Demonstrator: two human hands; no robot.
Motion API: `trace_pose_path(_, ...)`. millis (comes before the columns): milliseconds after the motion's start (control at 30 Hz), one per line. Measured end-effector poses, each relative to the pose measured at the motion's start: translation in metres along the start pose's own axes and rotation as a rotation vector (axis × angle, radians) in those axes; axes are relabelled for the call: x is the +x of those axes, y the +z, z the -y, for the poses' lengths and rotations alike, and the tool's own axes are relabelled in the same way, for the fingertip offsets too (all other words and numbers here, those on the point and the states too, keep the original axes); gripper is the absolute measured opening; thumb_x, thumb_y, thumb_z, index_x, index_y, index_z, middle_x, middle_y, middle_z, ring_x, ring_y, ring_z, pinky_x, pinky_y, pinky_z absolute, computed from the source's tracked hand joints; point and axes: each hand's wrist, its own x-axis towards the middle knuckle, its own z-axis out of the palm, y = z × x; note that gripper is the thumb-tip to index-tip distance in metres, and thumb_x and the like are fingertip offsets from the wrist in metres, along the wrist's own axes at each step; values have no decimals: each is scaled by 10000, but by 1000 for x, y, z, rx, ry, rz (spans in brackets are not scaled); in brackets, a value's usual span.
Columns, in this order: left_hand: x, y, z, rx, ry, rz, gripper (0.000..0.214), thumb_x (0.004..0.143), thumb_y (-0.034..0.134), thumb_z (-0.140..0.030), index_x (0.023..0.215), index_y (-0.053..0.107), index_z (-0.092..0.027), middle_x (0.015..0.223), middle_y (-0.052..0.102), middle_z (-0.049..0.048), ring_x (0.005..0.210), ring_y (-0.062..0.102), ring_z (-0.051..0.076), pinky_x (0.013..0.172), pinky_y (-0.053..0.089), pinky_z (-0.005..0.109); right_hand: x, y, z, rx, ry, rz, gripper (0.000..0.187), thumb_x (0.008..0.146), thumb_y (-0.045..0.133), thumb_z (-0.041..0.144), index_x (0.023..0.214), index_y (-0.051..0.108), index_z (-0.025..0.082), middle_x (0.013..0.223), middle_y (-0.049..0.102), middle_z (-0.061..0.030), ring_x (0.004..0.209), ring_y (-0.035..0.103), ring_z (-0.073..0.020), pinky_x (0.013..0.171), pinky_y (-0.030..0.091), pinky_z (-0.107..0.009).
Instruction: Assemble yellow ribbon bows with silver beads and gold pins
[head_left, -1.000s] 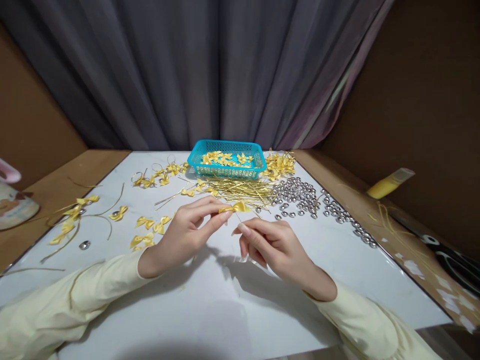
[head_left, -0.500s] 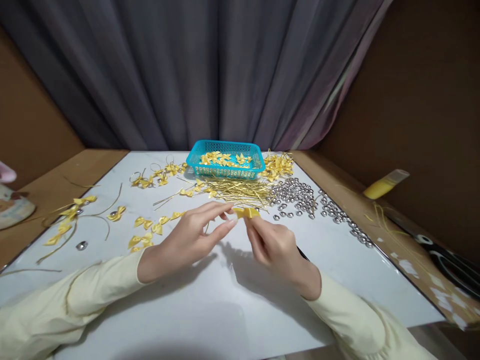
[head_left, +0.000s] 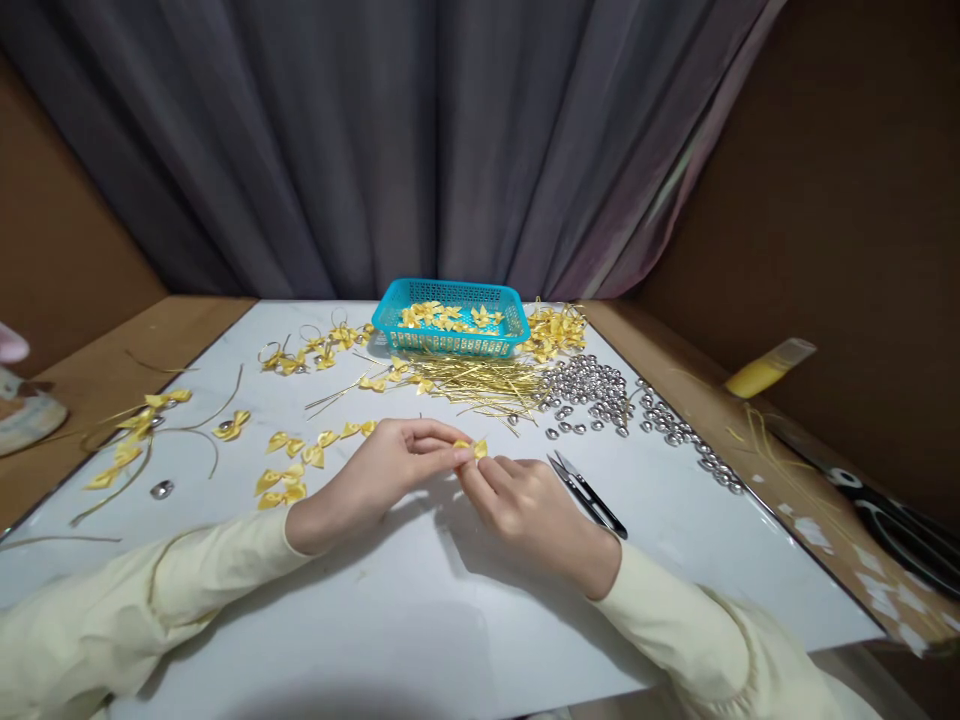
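Pinching a yellow bow (head_left: 472,448) between thumb and forefinger, the left hand (head_left: 375,480) grips it from its own side. The right hand (head_left: 525,505) closes its fingertips (head_left: 471,470) on the same bow from below. Both hands are clenched on it, and their knuckles nearly meet. The bow is held low over the table (head_left: 420,620), in front of the basket (head_left: 450,345) and well apart from it, about in line with the basket's middle. Whether the bow touches the tabletop I cannot tell.

Black snips (head_left: 589,493) lie flat on the table just beside the right hand, in front of the basket's right end. Pale yellow sleeves (head_left: 150,600) run back from both wrists toward the near table edge.

Loose bows (head_left: 300,460) lie scattered in front of the basket and to its left, a few of them beside the left hand. Gold wires (head_left: 487,380) lie in a heap just in front of the basket. Silver beads (head_left: 592,390) spread to the right of the wires, in front of the basket's right corner, trailing off toward the table's right edge. The basket is teal and latticed and holds more bows. A gold tangle (head_left: 555,330) lies just beside its right wall. Behind the basket hangs a grey curtain (head_left: 420,140). Far to the basket's right, off the white top, lie a yellow tube (head_left: 769,370) and black scissors (head_left: 892,520).
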Motion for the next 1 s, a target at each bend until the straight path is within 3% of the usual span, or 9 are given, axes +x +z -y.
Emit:
trace_pose_path(100, 0, -1, 1, 7, 41, 13, 173, 730, 680, -301, 798, 696, -143, 767, 720, 46, 697, 644, 179, 637, 480, 268, 1, -6, -4, 283, 150, -40, 219, 868, 483, 238, 666, 523, 163, 501, 512, -1, 428, 436, -120, 432, 215, -276)
trace_pose_path(233, -1, -2, 0, 64, 96, 6, 174, 759, 647, -320, 799, 695, -158, 788, 716, 43, 716, 638, 180, 636, 462, 268, 3, -12, -18, 578, 516, -196, 319, 866, 519, 349, 602, 429, 194, 507, 446, 31, 454, 404, -97, 487, 297, -248)
trace_pose_path(300, -1, -2, -1, 80, 70, 24, 172, 767, 636, -315, 807, 690, -157, 797, 719, 46, 732, 644, 184, 645, 459, 269, 6, -10, -26, 671, 652, -161, 376, 873, 517, 409, 581, 409, 197, 534, 439, 29, 500, 419, -107, 522, 319, -252)
trace_pose_path(433, -2, -1, 1, 66, 43, 65, 200, 762, 638, -329, 861, 672, -159, 848, 729, 55, 791, 660, 206, 673, 463, 279, 9, -2, -35, 887, 585, 34, 460, 885, 450, 529, 587, 490, 181, 642, 514, -8, 666, 486, -143, 657, 377, -288)
trace_pose_path(533, -2, -1, 4, 86, 87, 83, 214, 779, 620, -351, 880, 662, -167, 858, 729, 50, 813, 655, 212, 699, 463, 293, 9, 2, -34, 1011, 519, 93, 489, 871, 457, 555, 585, 544, 168, 738, 533, -24, 768, 496, -151, 761, 387, -315)
trace_pose_path(733, -2, 2, 9, 61, 96, 229, 235, 820, 575, -337, 928, 666, -149, 839, 714, 58, 775, 641, 191, 687, 459, 279, 11, -4, -28, 1318, 605, 170, 403, 858, 546, 459, 613, 636, 152, 1005, 539, -58, 972, 531, -169, 889, 398, -344)
trace_pose_path(867, -1, 4, 13, 20, 121, 360, 278, 846, 552, -371, 936, 683, -143, 853, 704, 63, 780, 634, 192, 675, 467, 273, 10, -4, -25, 1422, 651, 165, 386, 872, 565, 351, 548, 635, 152, 1041, 545, -71, 1025, 520, -179, 904, 420, -343)
trace_pose_path(1000, 6, 2, 27, -118, 93, 465, 294, 868, 538, -359, 982, 690, -135, 931, 705, 86, 825, 633, 196, 744, 471, 290, 9, -1, -23, 1489, 661, 199, 367, 871, 567, 308, 548, 641, 149, 1075, 546, -79, 1036, 522, -186, 780, 473, -302)
